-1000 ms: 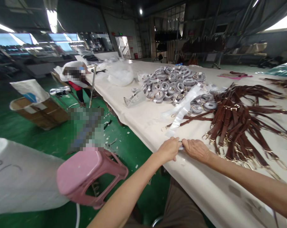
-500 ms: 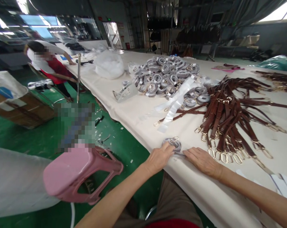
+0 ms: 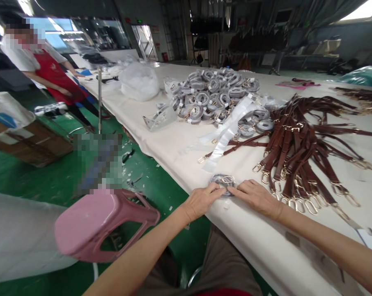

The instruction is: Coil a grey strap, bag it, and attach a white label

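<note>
Soft and springy, the coiled strap (image 3: 223, 182) looks ready to unwind, so your left hand (image 3: 201, 201) and right hand (image 3: 256, 198) press flat fingertips on its near edge.

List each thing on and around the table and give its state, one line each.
left hand: fingertips pressing on the coiled strap
right hand: flat on the table, fingers touching the coiled strap
coiled strap: rolled up, in clear wrap, clasp on top
brown straps: loose, fanned in a pile
wrapped coils: heaped together
clear sleeves: lying flat, empty
pink stool: tipped over
</note>
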{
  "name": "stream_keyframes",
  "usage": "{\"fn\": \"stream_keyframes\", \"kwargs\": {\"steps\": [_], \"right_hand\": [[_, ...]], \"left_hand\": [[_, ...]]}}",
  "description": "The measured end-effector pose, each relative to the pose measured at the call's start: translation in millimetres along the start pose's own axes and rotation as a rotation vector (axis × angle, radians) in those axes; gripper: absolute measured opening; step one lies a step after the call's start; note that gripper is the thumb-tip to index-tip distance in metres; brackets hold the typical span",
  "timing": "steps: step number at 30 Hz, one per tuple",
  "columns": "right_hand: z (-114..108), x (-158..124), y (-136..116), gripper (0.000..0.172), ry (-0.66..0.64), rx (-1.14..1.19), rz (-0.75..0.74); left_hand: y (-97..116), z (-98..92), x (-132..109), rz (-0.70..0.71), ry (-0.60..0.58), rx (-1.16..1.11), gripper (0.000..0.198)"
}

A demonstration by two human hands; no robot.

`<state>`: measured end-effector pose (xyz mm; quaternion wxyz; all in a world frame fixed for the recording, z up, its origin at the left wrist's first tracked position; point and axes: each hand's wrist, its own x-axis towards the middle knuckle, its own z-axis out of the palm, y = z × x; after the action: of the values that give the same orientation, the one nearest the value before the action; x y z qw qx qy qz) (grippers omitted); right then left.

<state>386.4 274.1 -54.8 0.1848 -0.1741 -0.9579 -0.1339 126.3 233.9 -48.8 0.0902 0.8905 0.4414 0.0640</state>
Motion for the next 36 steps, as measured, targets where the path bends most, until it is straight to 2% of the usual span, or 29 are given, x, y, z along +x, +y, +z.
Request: {"fn": "stream_keyframes", "kwargs": {"steps": [6,11,15,20,23,27,31,34,36], "right_hand": [[-4,15,11,0.022,-0.077,0.063,0.012],[-2,22,16,0.024,-0.071,0.108,0.004],[6,20,14,0.027,-0.032,0.133,0.023],[17,9,6,0.028,0.062,0.145,0.101],[17,3,7,0.028,0.066,0.143,0.098],[8,5,12,0.029,0.018,0.127,0.056],[3,12,15,0.038,-0.104,0.081,0.048],[1,16,15,0.034,-0.147,0.106,0.062],[0,19,15,0.032,-0.176,0.111,0.063]], "left_hand": [[2,-1.1,1,-0.055,-0.006,0.032,0.060],[31,-1.4,-2,-0.177,0.000,0.124,0.065],[47,11.2,6,-0.242,0.030,0.135,0.055],[38,23.5,14,-0.238,0.059,0.131,0.051],[32,24.8,13,-0.205,0.076,0.129,0.051],[29,26.8,13,-0.182,0.110,0.130,0.047],[25,29.4,14,-0.148,0.158,0.102,0.043],[22,25.7,9,-0.104,0.194,0.059,0.043],[19,19.9,4,-0.082,0.260,0.019,0.040]]}}
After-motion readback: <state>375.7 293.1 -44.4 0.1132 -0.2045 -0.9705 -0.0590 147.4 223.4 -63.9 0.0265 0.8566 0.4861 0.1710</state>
